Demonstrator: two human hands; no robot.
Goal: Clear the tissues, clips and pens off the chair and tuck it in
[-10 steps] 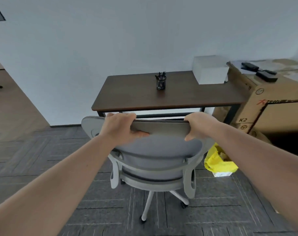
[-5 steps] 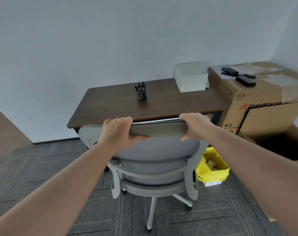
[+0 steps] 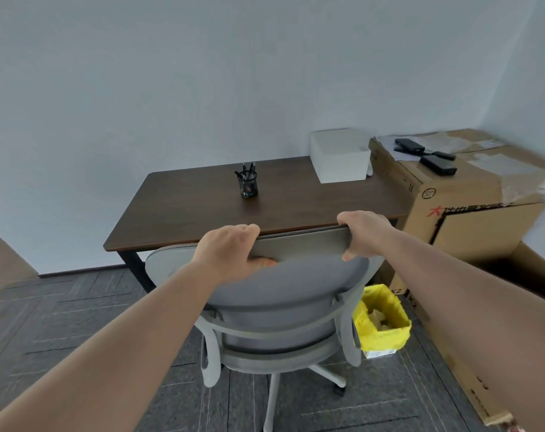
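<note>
A grey swivel chair (image 3: 283, 285) stands with its back toward me, its top edge level with the front edge of the brown desk (image 3: 196, 207). My left hand (image 3: 230, 254) grips the top of the backrest left of centre. My right hand (image 3: 363, 235) grips the same edge at its right end. The chair's seat is hidden behind the backrest. A black mesh cup with pens (image 3: 248, 183) stands on the middle of the desk. A white box (image 3: 340, 159) rests at the desk's back right corner.
A yellow-lined bin (image 3: 382, 319) with crumpled paper sits on the floor right of the chair. Large cardboard boxes (image 3: 470, 213) stand to the right, with black devices (image 3: 438, 163) on top. The desk's black leg (image 3: 137, 266) is at the left. Dark carpet tiles cover the floor.
The chair has come closer to the desk, its backrest top now meeting the desk's front edge. Both hands stay on the backrest. My view has swung upward and to the left.
</note>
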